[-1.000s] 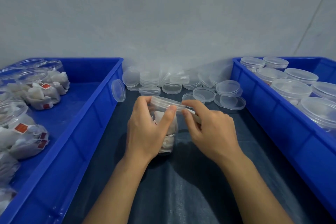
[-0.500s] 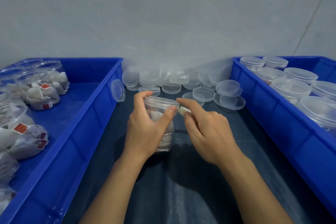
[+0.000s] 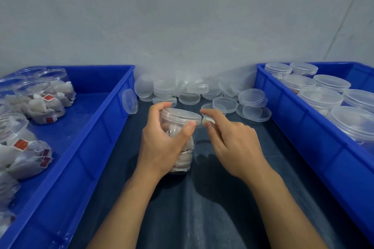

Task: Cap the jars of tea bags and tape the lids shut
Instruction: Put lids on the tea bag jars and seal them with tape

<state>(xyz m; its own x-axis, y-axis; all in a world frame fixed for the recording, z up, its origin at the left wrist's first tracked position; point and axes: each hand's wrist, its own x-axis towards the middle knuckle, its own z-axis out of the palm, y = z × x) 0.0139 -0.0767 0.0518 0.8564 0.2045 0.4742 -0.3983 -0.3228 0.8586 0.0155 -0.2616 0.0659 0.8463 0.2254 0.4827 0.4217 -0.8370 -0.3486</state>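
A clear plastic jar of tea bags [image 3: 185,155] stands on the dark cloth in the middle, with a clear lid [image 3: 180,114] on its mouth. My left hand [image 3: 164,145] grips the jar from the left, thumb on the lid's front edge. My right hand [image 3: 230,139] is just right of the lid and pinches a small pale piece, probably tape [image 3: 205,121], between thumb and forefinger at the lid's rim.
A heap of loose clear lids [image 3: 194,93] lies at the back against the wall. The left blue crate [image 3: 85,143] holds open jars with tea bags [image 3: 40,103]. The right blue crate [image 3: 299,127] holds capped jars [image 3: 321,99].
The jar has dropped a little and stands more upright. My right hand has drawn back from the lid's top to its right edge, now pinching the small pale piece.
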